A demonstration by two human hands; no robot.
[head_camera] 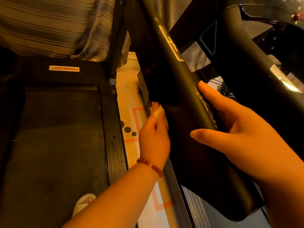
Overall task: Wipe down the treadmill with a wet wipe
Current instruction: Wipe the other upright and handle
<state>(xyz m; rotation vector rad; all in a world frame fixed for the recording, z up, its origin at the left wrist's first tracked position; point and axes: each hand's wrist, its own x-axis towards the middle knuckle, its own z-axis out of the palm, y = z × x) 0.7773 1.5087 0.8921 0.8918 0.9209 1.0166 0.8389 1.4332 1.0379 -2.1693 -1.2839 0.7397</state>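
A black treadmill handrail [179, 86] runs diagonally from the top centre down to the lower right. My left hand [153, 137], with a red bead bracelet at the wrist, pinches a small white wet wipe [158, 111] and presses it against the left side of the rail. On the other side, my right hand [233, 127] grips the rail, its thumb across the front and its fingers wrapped along the far edge. Most of the wipe is hidden under my fingers.
A second treadmill with a dark belt [54, 137] and a logo plate [64, 68] stands at the left. A pale floor strip [131, 102] with orange lines and black dots separates the two machines. Striped curtains [49, 25] hang behind. A slippered foot [83, 203] rests on the left belt.
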